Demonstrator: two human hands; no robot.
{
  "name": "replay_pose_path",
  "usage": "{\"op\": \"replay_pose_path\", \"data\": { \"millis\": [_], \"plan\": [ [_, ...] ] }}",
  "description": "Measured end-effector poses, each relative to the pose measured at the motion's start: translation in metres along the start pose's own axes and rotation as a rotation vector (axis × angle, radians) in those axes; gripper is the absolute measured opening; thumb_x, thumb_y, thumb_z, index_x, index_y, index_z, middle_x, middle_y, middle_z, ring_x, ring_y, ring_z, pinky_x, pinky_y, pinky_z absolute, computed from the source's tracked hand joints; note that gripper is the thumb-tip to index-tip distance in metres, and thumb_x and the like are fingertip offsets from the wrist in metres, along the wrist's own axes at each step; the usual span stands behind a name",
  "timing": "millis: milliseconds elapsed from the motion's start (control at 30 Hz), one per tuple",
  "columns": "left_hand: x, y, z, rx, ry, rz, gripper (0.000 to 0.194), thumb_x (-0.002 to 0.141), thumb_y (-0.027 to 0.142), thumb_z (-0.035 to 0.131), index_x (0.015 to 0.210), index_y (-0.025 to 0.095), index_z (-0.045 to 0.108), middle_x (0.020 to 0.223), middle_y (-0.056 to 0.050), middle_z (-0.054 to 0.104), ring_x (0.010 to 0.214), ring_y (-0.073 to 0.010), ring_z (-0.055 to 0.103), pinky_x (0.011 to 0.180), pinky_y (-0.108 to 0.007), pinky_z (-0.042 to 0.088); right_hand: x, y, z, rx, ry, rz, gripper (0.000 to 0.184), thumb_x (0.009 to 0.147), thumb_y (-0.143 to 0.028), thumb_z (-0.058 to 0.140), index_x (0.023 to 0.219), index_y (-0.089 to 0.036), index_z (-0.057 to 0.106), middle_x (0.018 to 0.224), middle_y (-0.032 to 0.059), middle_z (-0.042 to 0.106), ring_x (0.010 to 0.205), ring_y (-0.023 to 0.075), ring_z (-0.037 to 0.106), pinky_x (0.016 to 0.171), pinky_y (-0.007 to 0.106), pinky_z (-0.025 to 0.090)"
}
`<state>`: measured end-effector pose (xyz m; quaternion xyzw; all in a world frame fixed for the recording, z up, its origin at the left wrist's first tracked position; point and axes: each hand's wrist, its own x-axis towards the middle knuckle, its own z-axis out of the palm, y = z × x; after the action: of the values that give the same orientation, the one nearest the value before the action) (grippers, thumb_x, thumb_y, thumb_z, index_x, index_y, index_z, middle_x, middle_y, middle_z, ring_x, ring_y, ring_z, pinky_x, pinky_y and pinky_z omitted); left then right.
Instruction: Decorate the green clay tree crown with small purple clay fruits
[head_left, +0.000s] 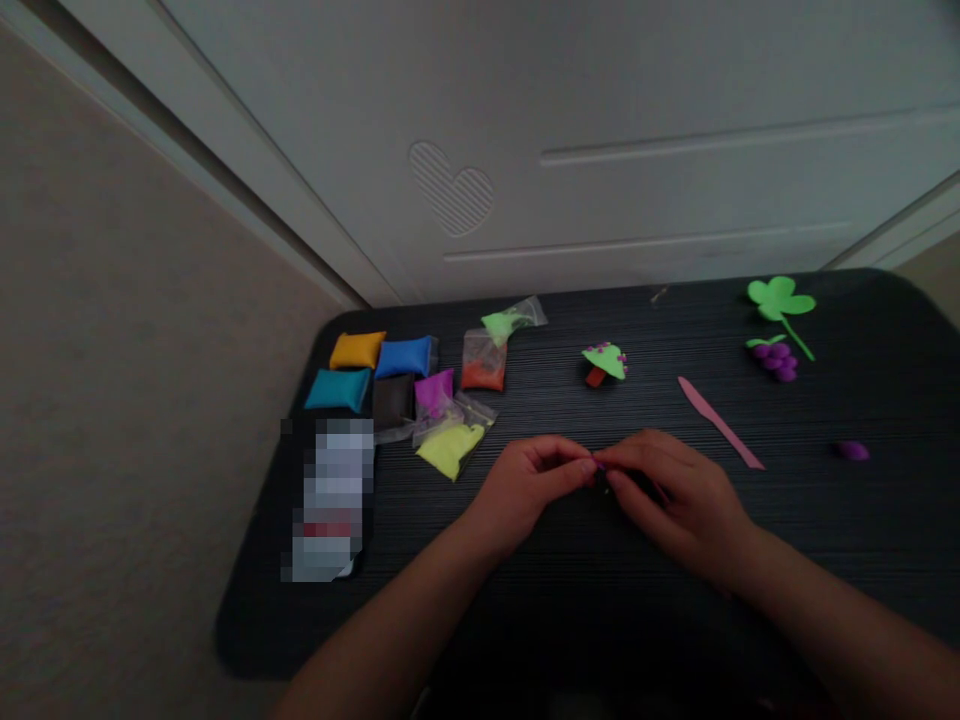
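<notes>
Over the near middle of the dark table, my left hand (pixel 534 488) pinches a tiny piece of purple clay (pixel 600 466) between thumb and forefinger. My right hand (pixel 679 492) meets it from the other side, its thumb and finger closed on the same bit. Most of the piece is hidden by my fingertips. Just beyond my hands rests a small clay tree (pixel 606 361) with a green top, purple dots and a red-brown trunk. A pink modelling knife (pixel 720 422) lies to the right, and farther right is a purple clay lump (pixel 853 451).
Several clay packets lie at left, among them orange (pixel 358 350), blue (pixel 405 357), teal (pixel 337 389) and yellow (pixel 450 449). A blurred-out phone-like object (pixel 334 500) sits nearer. At far right are a green clay clover (pixel 780 298) and purple clay grapes (pixel 776 360). A white panel (pixel 637 220) stands behind.
</notes>
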<state>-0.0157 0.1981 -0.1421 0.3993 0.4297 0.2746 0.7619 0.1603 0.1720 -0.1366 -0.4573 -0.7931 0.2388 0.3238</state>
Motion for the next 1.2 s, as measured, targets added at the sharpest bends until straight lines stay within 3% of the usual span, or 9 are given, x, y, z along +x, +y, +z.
{"op": "replay_pose_path", "data": {
  "millis": [367, 533, 633, 733, 833, 933, 1067, 1200],
  "plan": [
    [-0.001, 0.003, -0.002, 0.087, -0.051, 0.006, 0.010, 0.071, 0.026, 0.062, 0.072, 0.016, 0.063, 0.069, 0.003, 0.059, 0.066, -0.0075, 0.050, 0.067, -0.021, 0.037, 0.003, 0.000, -0.005, -0.042, 0.016, -0.037, 0.009, 0.076, -0.016, 0.056, 0.083, -0.020, 0.058, 0.075, 0.0006, 0.062, 0.071, 0.0127, 0.056, 0.064, 0.029, 0.046],
    [0.000, 0.002, -0.003, 0.131, -0.012, -0.001, 0.012, 0.070, 0.028, 0.062, 0.074, 0.017, 0.063, 0.069, 0.003, 0.059, 0.065, -0.0075, 0.051, 0.066, -0.022, 0.038, 0.004, 0.000, -0.016, -0.072, 0.198, 0.076, 0.005, 0.076, -0.016, 0.055, 0.080, -0.020, 0.055, 0.073, 0.0003, 0.060, 0.067, 0.0115, 0.056, 0.060, 0.026, 0.046],
    [0.001, 0.002, -0.004, 0.196, 0.065, 0.033, 0.013, 0.070, 0.030, 0.062, 0.074, 0.018, 0.062, 0.069, 0.003, 0.059, 0.065, -0.0082, 0.052, 0.065, -0.023, 0.040, 0.003, 0.001, -0.018, -0.063, 0.202, 0.140, 0.009, 0.078, -0.018, 0.054, 0.087, -0.021, 0.057, 0.078, 0.0007, 0.061, 0.071, 0.0120, 0.057, 0.062, 0.026, 0.047],
    [0.002, 0.002, -0.006, 0.405, 0.178, 0.181, 0.015, 0.073, 0.032, 0.059, 0.078, 0.018, 0.061, 0.074, 0.001, 0.061, 0.069, -0.0104, 0.055, 0.066, -0.026, 0.043, 0.002, 0.002, -0.016, -0.021, 0.128, 0.139, 0.016, 0.080, -0.017, 0.051, 0.095, -0.022, 0.057, 0.086, 0.0013, 0.062, 0.079, 0.0125, 0.058, 0.068, 0.027, 0.048],
    [0.004, 0.001, -0.009, 0.767, 0.297, 0.438, 0.014, 0.077, 0.029, 0.054, 0.082, 0.018, 0.062, 0.079, -0.001, 0.062, 0.075, -0.0125, 0.055, 0.071, -0.029, 0.044, 0.002, 0.000, -0.013, 0.002, 0.085, 0.105, 0.021, 0.081, -0.015, 0.048, 0.100, -0.022, 0.056, 0.088, 0.0015, 0.062, 0.081, 0.0124, 0.058, 0.070, 0.028, 0.048],
    [0.007, -0.002, -0.013, 1.059, 0.328, 0.654, 0.013, 0.079, 0.025, 0.053, 0.085, 0.018, 0.063, 0.081, -0.001, 0.063, 0.081, -0.0134, 0.053, 0.078, -0.032, 0.042, 0.002, -0.001, -0.012, 0.000, 0.091, 0.084, 0.018, 0.081, -0.016, 0.050, 0.097, -0.022, 0.056, 0.087, 0.0020, 0.063, 0.079, 0.0130, 0.058, 0.069, 0.029, 0.049],
    [0.011, -0.008, -0.015, 1.227, 0.296, 0.736, 0.014, 0.080, 0.023, 0.051, 0.088, 0.017, 0.061, 0.082, -0.002, 0.062, 0.083, -0.0141, 0.050, 0.079, -0.032, 0.042, 0.002, 0.000, -0.011, 0.029, 0.169, 0.069, 0.008, 0.076, -0.018, 0.059, 0.083, -0.021, 0.056, 0.077, 0.0002, 0.061, 0.073, 0.0119, 0.058, 0.066, 0.028, 0.049],
    [0.013, -0.011, -0.016, 1.289, 0.251, 0.744, 0.015, 0.081, 0.024, 0.050, 0.087, 0.016, 0.061, 0.083, -0.003, 0.061, 0.084, -0.0149, 0.048, 0.080, -0.033, 0.041, 0.000, 0.001, -0.011, 0.063, 0.216, 0.089, 0.012, 0.071, -0.022, 0.064, 0.074, -0.020, 0.053, 0.071, -0.0012, 0.059, 0.068, 0.0114, 0.057, 0.061, 0.026, 0.048]
  ]
}}
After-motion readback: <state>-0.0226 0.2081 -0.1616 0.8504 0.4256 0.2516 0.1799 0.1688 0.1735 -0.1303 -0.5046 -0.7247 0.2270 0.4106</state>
